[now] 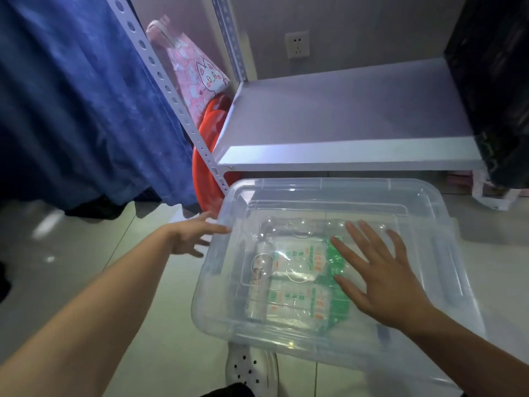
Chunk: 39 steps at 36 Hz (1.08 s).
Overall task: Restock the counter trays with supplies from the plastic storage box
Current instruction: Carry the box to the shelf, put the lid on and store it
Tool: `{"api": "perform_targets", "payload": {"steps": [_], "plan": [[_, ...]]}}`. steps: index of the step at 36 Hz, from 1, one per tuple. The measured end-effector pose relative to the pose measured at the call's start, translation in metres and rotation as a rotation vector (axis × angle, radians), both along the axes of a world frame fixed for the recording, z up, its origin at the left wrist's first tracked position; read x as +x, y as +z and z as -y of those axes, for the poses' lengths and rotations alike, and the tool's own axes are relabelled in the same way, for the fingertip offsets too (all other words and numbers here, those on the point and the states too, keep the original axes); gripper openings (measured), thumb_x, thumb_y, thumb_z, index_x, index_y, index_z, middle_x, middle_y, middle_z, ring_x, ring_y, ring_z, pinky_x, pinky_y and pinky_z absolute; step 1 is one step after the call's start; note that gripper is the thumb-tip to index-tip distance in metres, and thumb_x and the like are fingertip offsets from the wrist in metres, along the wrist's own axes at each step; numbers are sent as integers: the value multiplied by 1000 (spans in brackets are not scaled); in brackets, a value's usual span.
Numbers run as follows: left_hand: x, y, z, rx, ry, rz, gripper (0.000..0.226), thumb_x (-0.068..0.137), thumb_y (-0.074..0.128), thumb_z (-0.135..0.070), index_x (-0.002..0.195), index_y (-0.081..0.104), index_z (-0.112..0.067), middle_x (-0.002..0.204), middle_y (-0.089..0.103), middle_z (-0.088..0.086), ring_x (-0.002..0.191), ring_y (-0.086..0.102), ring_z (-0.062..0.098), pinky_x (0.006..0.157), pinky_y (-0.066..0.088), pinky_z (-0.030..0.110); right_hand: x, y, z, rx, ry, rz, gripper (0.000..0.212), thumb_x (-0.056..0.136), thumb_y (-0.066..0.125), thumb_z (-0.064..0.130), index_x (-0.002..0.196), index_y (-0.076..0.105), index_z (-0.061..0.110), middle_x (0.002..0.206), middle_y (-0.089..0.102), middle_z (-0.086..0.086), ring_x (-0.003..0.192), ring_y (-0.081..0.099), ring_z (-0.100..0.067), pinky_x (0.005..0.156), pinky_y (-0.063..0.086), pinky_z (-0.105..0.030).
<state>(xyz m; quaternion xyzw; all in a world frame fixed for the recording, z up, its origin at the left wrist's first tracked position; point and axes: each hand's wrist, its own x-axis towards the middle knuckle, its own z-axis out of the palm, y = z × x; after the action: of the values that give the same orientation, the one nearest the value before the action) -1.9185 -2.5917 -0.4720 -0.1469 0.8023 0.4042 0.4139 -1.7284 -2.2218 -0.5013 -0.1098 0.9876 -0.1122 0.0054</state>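
Nearest the camera: a white perforated clog (252, 371) on the tiled floor (148, 325), partly under the near edge of a clear plastic storage box (446, 285). The box sits on the floor with its transparent lid (329, 193) on. Through the lid: white packets with green and orange print (297, 282), lying flat in the left-centre of the box, and a small clear cup-like item just beside them on the left; print not legible. Right hand (380, 279) lies palm-down on the lid, right of centre, fingers spread wide and straight, gripping nothing. Left hand (189, 239) is at the box's left edge near its far-left corner, fingers apart and extended; fingertips at or touching the lid rim, contact cannot be confirmed owing to blur. Both forearms bare. Beyond the box: a low grey metal shelf (343, 116), its front edge just behind the box's far edge, carried on perforated angle posts. A black plastic bag (492, 81) stands on the shelf's right end. Left of the shelf post: a red basin (206, 156) on edge, and above it a pink bag with a cartoon cat (194, 70). Far left: blue cloth (80, 96) hanging to the floor. On the back wall, a white socket (297, 44).
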Motion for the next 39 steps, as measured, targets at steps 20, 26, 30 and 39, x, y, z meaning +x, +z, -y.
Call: {"api": "perform_targets", "payload": {"steps": [20, 26, 30, 39], "plan": [[9, 33, -43, -305, 65, -50, 45, 84, 77, -5, 125, 60, 3, 121, 65, 22, 106, 65, 40, 83, 58, 55, -5, -12, 2, 9, -70, 157, 78, 86, 5, 77, 153, 21, 40, 163, 12, 7, 152, 6, -23, 119, 0, -59], [9, 31, -78, -435, 31, -316, 40, 89, 71, -12, 125, 58, 0, 114, 63, 21, 100, 62, 39, 79, 58, 55, -6, -15, -2, -15, -98, 125, 76, 87, 8, 77, 153, 21, 41, 163, 13, 8, 152, 6, -21, 119, -1, -58], [18, 13, -122, -481, -357, -593, 76, 92, 63, -48, 156, 25, -31, 164, 25, 9, 147, 27, 36, 115, 30, 59, -5, -14, -3, -33, -119, 93, 71, 90, 16, 71, 153, 25, 39, 164, 16, 9, 152, 5, -16, 121, -9, -51], [122, -56, -188, -536, -811, -930, 69, 89, -3, -76, 152, -13, -51, 165, -20, -5, 153, -18, 24, 117, -13, 64, 4, -5, -5, -79, -332, -14, 66, 93, 30, 58, 149, 39, 25, 162, 25, -6, 151, 14, -30, 119, 11, -59]]}}
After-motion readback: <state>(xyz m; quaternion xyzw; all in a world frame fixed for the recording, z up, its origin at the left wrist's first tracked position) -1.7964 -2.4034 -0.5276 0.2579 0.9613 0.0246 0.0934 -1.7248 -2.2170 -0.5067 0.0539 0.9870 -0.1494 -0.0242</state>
